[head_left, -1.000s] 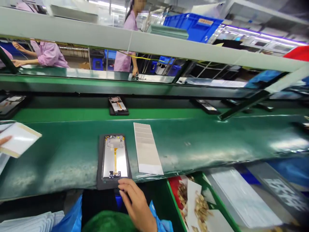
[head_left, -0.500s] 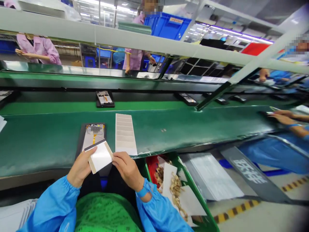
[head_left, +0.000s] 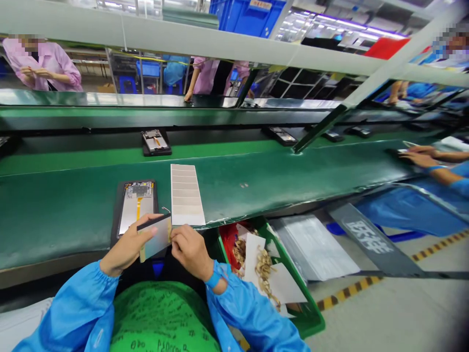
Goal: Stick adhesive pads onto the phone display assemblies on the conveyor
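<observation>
My left hand (head_left: pixel 134 244) grips a flat silvery battery (head_left: pixel 157 238) by its left side, thumb on top. The battery has a dark band along its upper edge, tan tape strips at both ends and a thin wire at its upper right corner. At the right end, my right hand (head_left: pixel 192 252) is closed in a pinch on the tan edge tape; its fingertips are partly hidden. Just beyond the battery, an opened tablet (head_left: pixel 128 210) with a circuit board and orange ribbon cable lies in a black tray. Beside it lies a white sheet of beige labels (head_left: pixel 186 198).
Along the green conveyor (head_left: pixel 212 139) stand more opened tablets in black trays, one being this tablet (head_left: pixel 156 142). Below the bench edge at right is a green bin (head_left: pixel 311 313) with paper and curled tape scraps. A co-worker's hands (head_left: pixel 421 156) work at far right.
The battery has tilted, so its face now looks grey and more edge-on. My right hand has turned, its fingers curling more tightly at the battery's right end. The whole view has shifted slightly.
</observation>
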Tool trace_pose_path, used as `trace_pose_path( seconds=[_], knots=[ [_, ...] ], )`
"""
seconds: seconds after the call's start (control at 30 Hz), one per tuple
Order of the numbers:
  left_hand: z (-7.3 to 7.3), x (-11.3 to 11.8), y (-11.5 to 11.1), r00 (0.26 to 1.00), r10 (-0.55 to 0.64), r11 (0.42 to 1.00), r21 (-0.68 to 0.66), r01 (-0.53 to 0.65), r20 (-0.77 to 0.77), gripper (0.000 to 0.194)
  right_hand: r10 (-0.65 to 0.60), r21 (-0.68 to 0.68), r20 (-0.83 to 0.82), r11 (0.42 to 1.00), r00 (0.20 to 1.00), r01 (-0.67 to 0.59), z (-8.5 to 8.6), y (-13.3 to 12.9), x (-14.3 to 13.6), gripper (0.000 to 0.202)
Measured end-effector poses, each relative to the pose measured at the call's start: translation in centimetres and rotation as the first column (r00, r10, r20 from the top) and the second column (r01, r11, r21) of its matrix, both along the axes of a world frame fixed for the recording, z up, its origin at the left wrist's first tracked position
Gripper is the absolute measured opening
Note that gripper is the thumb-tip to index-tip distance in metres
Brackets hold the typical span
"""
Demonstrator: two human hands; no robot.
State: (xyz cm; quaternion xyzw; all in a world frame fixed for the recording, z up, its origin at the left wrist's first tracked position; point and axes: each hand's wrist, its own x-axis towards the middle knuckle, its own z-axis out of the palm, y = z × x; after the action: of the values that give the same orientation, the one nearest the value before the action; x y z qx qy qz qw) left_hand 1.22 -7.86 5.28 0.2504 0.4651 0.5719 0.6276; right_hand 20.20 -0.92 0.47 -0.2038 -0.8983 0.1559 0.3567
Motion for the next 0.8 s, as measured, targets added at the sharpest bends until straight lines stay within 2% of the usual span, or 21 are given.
trace_pose_path(
  seconds=[0.07,0.17,0.23,0.27,0.3,0.37,0.4,0.43,0.47,0.53,0.6,0.67,0.8],
  knots=[
    [-0.1,-0.4,-0.3,0.998,-0.026,0.999,-0.041,0.029,0.064,0.050,-0.136,-0.241,-0.142,0.965,0.980,0.099,-0.3,1.0,0.5,0.013],
    [-0.8,-1.1,-0.1,0.973,0.057,0.994,-0.106,-0.034,0.222,0.055,-0.465,-0.539,-0.263,0.797,0.845,0.271,-0.5,3.2,2.2,0.009],
    [-1.3,-1.3,0.4,0.941,0.117,0.989,-0.123,-0.081,0.318,0.058,-0.622,-0.607,-0.275,0.703,0.733,0.370,-0.4,4.0,3.1,0.011],
    [-1.4,-1.3,0.8,0.921,0.135,0.988,-0.125,-0.096,0.365,0.059,-0.649,-0.596,-0.268,0.692,0.712,0.407,-0.3,3.9,3.2,0.011],
    [-1.5,-1.2,1.1,0.902,0.150,0.986,-0.126,-0.108,0.405,0.059,-0.629,-0.552,-0.255,0.718,0.735,0.423,-0.1,3.4,3.0,0.010],
    [-1.6,-0.8,1.9,0.869,0.171,0.984,-0.123,-0.127,0.464,0.060,-0.454,-0.376,-0.218,0.856,0.864,0.355,0.5,1.7,1.8,0.009],
    [-1.7,-0.6,2.2,0.859,0.182,0.983,-0.122,-0.140,0.479,0.060,-0.314,-0.263,-0.180,0.929,0.932,0.262,0.9,0.7,1.0,0.013],
    [-1.8,-0.5,2.5,0.853,0.197,0.980,-0.124,-0.156,0.483,0.060,-0.166,-0.155,-0.124,0.977,0.978,0.146,1.3,-0.2,0.1,0.018],
    [-1.9,-0.3,2.7,0.850,0.210,0.977,-0.128,-0.169,0.483,0.059,-0.038,-0.066,-0.059,0.997,0.998,0.034,1.7,-1.0,-0.6,0.022],
    [-2.2,-0.2,2.9,0.848,0.231,0.972,-0.142,-0.185,0.477,0.056,0.121,0.050,0.065,0.991,0.991,-0.125,2.4,-1.9,-1.6,0.027],
    [-2.6,-0.3,3.0,0.848,0.256,0.966,-0.155,-0.207,0.464,0.051,0.190,0.112,0.157,0.972,0.969,-0.209,3.0,-1.9,-2.0,0.027],
    [-3.0,-0.2,2.9,0.846,0.289,0.957,-0.155,-0.245,0.448,0.047,0.211,0.159,0.209,0.956,0.955,-0.246,3.3,-1.7,-1.9,0.027],
    [-3.2,0.3,2.9,0.850,0.311,0.950,-0.143,-0.277,0.425,0.045,0.182,0.230,0.240,0.943,0.953,-0.239,3.2,-1.5,-1.6,0.023]
  ],
)
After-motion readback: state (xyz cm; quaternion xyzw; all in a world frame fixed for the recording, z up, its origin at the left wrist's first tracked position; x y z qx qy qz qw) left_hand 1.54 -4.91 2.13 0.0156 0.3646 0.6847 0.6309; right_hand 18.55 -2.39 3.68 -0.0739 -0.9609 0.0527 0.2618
